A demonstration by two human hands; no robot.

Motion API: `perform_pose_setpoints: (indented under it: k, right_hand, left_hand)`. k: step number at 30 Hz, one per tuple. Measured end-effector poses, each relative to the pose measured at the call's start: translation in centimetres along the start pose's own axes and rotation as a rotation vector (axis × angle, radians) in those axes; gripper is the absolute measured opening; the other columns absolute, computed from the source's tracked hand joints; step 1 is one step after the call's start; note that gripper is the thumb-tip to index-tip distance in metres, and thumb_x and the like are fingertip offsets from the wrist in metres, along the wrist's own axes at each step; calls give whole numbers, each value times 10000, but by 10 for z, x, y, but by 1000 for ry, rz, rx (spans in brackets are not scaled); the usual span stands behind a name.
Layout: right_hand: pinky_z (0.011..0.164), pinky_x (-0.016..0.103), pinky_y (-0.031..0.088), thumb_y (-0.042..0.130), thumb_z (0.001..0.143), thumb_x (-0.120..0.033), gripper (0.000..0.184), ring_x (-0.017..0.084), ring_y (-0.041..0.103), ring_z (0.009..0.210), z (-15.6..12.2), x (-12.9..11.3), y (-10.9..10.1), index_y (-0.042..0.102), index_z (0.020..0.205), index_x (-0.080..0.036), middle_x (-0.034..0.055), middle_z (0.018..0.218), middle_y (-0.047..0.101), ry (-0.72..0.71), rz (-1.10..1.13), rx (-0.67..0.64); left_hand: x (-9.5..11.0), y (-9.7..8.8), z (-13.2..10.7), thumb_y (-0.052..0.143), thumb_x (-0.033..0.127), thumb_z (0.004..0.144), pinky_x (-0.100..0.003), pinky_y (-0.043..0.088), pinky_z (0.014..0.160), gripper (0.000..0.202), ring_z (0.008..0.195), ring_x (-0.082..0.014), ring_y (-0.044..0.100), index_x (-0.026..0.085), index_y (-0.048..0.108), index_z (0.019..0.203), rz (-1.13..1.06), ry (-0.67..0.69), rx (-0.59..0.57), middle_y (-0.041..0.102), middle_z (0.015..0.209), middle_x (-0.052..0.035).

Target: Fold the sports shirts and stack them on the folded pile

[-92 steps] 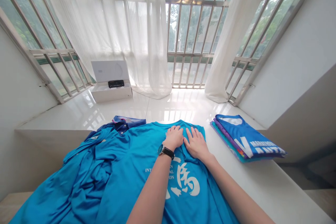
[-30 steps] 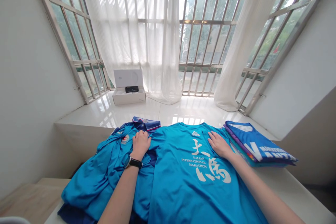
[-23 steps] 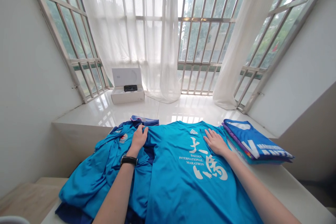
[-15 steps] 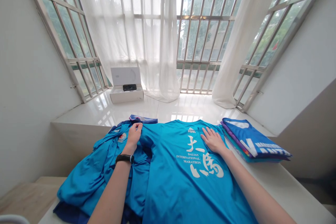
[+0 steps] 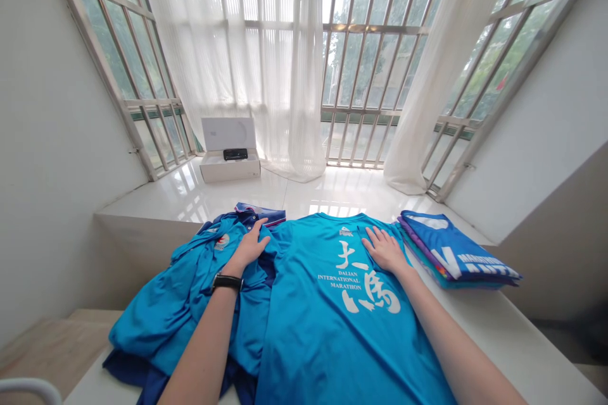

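The person's left hand (image 5: pixel 247 248) lies open and palm down, with the fingers spread, where a bright blue short-sleeved T-shirt (image 5: pixel 332 323) meets a crumpled blue garment (image 5: pixel 199 304). It grips nothing. A black wristwatch (image 5: pixel 227 281) sits on that wrist. The right hand (image 5: pixel 386 250) is also open and flat, and it presses on the T-shirt near the collar, not closing on the cloth.

The T-shirt lies flat with its back upward on a white surface, between the two arms, and its white print reads "Dalian International Marathon" (the large characters above and below this line are also white). The crumpled garment lies just beside it on the left, with a dark navy collar (image 5: pixel 259 216) showing at the top.

To the right, touching the T-shirt's sleeve side, is a folded stack of blue and purple printed shirts (image 5: pixel 456 250). Farther ahead, on a glossy white tiled ledge (image 5: pixel 332 193), stands an open white cardboard box (image 5: pixel 230 164) with a small black rectangular object (image 5: pixel 235 154) inside. Behind it hang sheer white curtains (image 5: pixel 299 76) before metal window bars (image 5: pixel 370 69).
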State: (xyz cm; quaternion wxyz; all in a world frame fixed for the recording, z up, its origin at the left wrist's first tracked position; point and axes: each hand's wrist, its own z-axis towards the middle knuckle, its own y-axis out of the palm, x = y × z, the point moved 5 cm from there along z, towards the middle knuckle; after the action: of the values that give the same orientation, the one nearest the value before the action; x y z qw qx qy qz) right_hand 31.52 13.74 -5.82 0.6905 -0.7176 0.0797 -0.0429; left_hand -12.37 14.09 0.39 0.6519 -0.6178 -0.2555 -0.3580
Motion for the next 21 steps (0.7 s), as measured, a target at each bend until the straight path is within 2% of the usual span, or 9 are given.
perform_pose_setpoints:
  k: [4,7,10,12,17,21]
  right_hand:
    - [1217,468,148,199,992,-596,662,254,173,1515,1,0,0,228,1578,-289,9,1660,198,9,1,4]
    - [1214,476,149,193,993,-595,660,257,174,1514,0,0,1,226,1578,-292,12,1660,196,21,-3,-2]
    - [1213,486,145,188,993,-594,658,260,170,1514,-2,-1,0,216,1580,-298,9,1661,193,45,-3,-9]
    - [1211,493,145,181,992,-599,661,266,166,1514,-3,-1,-1,210,1581,-302,7,1662,190,63,0,-11]
    - [1210,503,138,167,990,-604,671,279,156,1516,-6,-2,-3,207,1583,-293,17,1664,182,84,3,-11]
    - [1210,506,134,178,988,-604,676,287,157,1515,-6,-3,-3,210,1583,-284,23,1664,182,78,6,-15]
  left_hand:
    - [6,-1,2,573,368,816,-362,497,872,357,946,-265,664,188,696,1099,-37,80,-14,725,1022,-79]
    - [12,0,4,567,398,819,-341,492,888,308,977,-253,657,184,735,962,-127,125,-6,735,1033,-75]
    - [13,0,4,542,452,842,-321,512,786,418,884,-232,662,164,729,1080,-246,85,27,739,975,-73]
    - [13,-1,4,550,472,844,-317,516,771,487,891,-230,663,155,699,1183,-321,58,69,737,1019,-82]
    - [9,-5,5,617,429,802,-345,477,974,539,1187,-277,601,158,653,1267,-414,57,170,654,1306,-110]
    - [2,-3,7,613,348,793,-372,396,1095,541,1329,-287,505,164,620,1302,-351,10,162,588,1403,-113]
